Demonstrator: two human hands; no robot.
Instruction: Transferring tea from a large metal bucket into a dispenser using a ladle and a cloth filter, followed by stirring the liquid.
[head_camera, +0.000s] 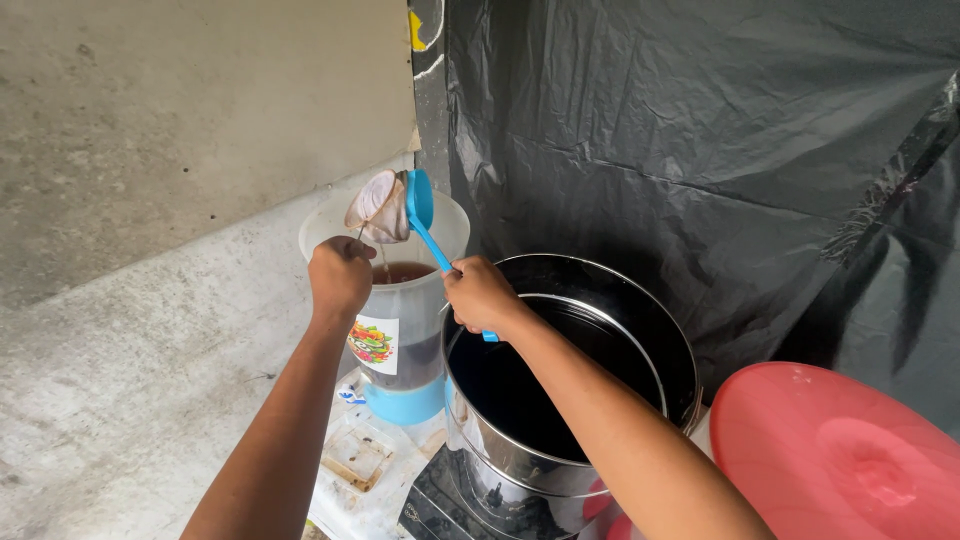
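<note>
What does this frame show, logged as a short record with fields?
Left hand: left hand holds a cloth strainer over the plastic pitcher
Right hand: right hand grips a blue ladle, its bowl tipped against the strainer
Pitcher: clear with a blue base, partly filled with dark liquid
Pot: large steel pot of dark liquid, right of the pitcher
Nearby: red lid, black plastic sheet behind

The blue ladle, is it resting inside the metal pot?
No, the right hand holds the blue ladle tipped against a cloth strainer above the plastic jug, beside the metal pot.
</note>
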